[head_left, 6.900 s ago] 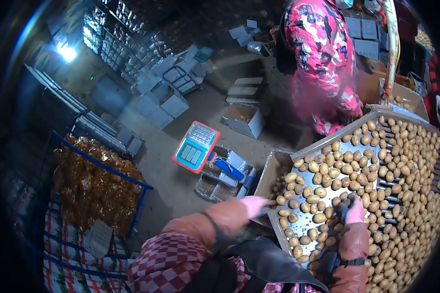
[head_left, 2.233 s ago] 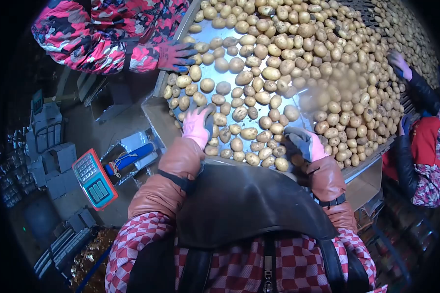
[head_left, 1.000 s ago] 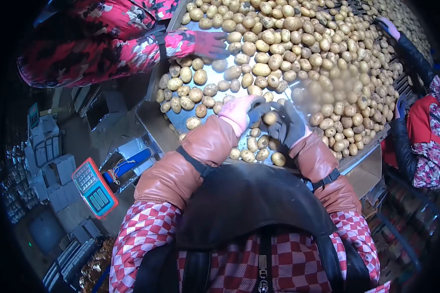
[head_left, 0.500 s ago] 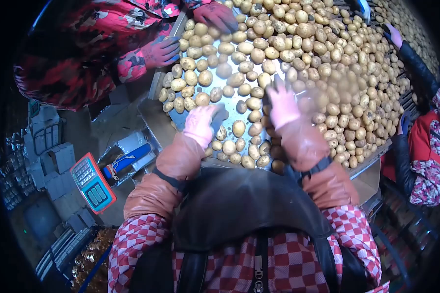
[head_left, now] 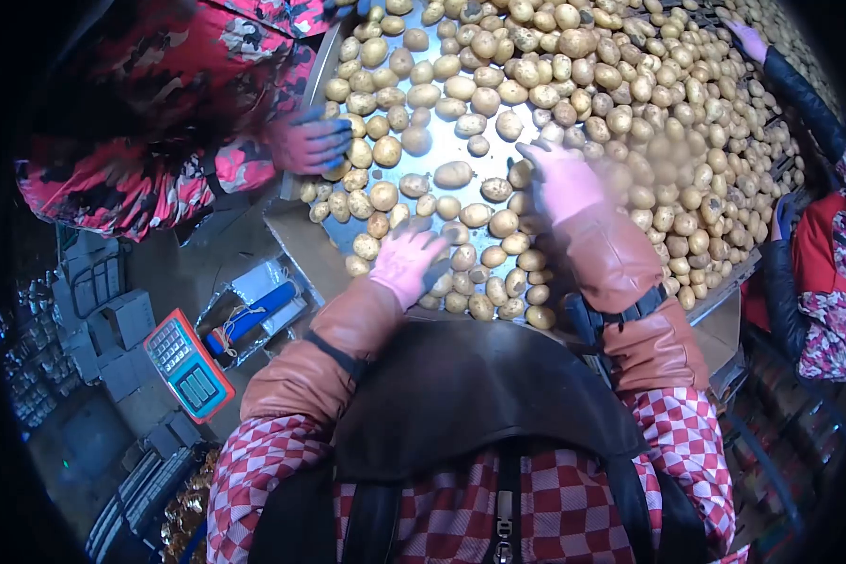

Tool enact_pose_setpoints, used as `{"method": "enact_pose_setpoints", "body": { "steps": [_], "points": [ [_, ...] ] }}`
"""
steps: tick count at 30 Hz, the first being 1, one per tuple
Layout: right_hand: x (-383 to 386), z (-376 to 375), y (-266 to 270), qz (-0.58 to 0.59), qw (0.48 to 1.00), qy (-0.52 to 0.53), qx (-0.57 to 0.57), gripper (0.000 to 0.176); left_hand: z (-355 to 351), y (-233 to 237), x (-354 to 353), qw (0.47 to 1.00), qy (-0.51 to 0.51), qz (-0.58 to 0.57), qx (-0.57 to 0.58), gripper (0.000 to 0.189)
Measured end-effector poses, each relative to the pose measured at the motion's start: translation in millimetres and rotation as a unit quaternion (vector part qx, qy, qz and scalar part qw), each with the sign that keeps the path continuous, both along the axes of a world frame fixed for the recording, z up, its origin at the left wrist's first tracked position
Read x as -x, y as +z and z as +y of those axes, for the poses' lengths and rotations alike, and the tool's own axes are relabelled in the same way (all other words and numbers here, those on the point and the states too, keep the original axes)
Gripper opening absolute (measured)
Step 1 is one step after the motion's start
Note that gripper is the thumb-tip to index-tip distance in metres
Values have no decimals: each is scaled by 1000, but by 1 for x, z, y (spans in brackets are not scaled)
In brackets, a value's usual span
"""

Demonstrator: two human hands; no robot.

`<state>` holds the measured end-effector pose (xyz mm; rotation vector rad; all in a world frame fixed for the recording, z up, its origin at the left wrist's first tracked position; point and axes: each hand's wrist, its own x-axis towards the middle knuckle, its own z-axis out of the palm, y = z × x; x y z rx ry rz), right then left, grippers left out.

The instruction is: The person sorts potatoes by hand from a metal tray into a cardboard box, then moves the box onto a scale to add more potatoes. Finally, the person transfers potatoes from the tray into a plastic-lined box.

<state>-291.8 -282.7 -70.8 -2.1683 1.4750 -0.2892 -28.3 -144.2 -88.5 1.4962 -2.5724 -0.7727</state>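
Loose potatoes (head_left: 453,174) lie spread over a metal sorting table (head_left: 456,148). My left hand (head_left: 410,261), in a pink glove with dark fingertips, rests palm down over potatoes near the table's close edge, its fingers apart. Farther right, my right hand (head_left: 566,183) wears the same kind of glove. Its fingers stretch toward the left at the border of the dense potato pile (head_left: 667,160), touching or just above potatoes there. No potato shows gripped in either hand, though both palms are hidden.
At the left, a co-worker's gloved hand (head_left: 312,141) is at the table's rim. Another person's gloved hand (head_left: 750,42) reaches in at the far right. An orange-framed scale display (head_left: 188,365) and a blue cylinder (head_left: 258,315) in an open box lie left of my arm.
My left hand has moved slightly right and nearer my body; my right hand has shifted right. Potatoes between them have moved. The left co-worker's hands have shifted too.
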Motion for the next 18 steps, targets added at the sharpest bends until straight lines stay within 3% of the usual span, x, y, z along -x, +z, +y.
{"method": "enact_pose_setpoints", "body": {
  "steps": [2, 4, 6, 7, 8, 10, 11, 12, 14, 16, 17, 18],
  "points": [
    [-21, -4, 9, 246, 960, 81, -110, 46, 9, -6, -14, 994, 105, -4, -13, 40],
    [-24, -1, -14, 222, 963, 67, -134, 45, 0, 0, -15, 991, 119, -54, -9, 34],
    [-34, 2, -8, 239, 954, 13, -180, 42, -20, 17, -5, 975, 221, 8, -30, 36],
    [-25, 6, -26, 204, 969, 7, -139, 43, -32, 20, 9, 969, 236, 60, 31, 35],
    [-16, 8, -23, 207, 968, 5, -139, 43, -49, 22, 22, 968, 248, 26, 4, 36],
    [-1, 12, -13, 88, 970, -38, -222, 45, -71, 17, 41, 970, 228, -65, -53, 36],
    [12, 23, -23, 49, 984, -45, -165, 46, -82, 13, 47, 969, 218, -95, -68, 37],
    [27, 30, -12, -110, 942, -99, -301, 55, -95, -1, 50, 963, 214, -109, -121, 40],
    [61, 64, -14, -382, 806, -181, -414, 52, -103, -1, 53, 958, 197, -125, -166, 44],
    [101, 100, 30, -455, 748, -197, -442, 48, -107, 19, 47, 945, 216, -121, -214, 48],
    [124, 135, 24, -442, 809, -234, -309, 46, -104, 7, 42, 939, 239, -105, -226, 50],
    [164, 174, 9, -529, 739, -296, -296, 45, -99, 9, 40, 942, 228, -109, -222, 50]
  ]
}}
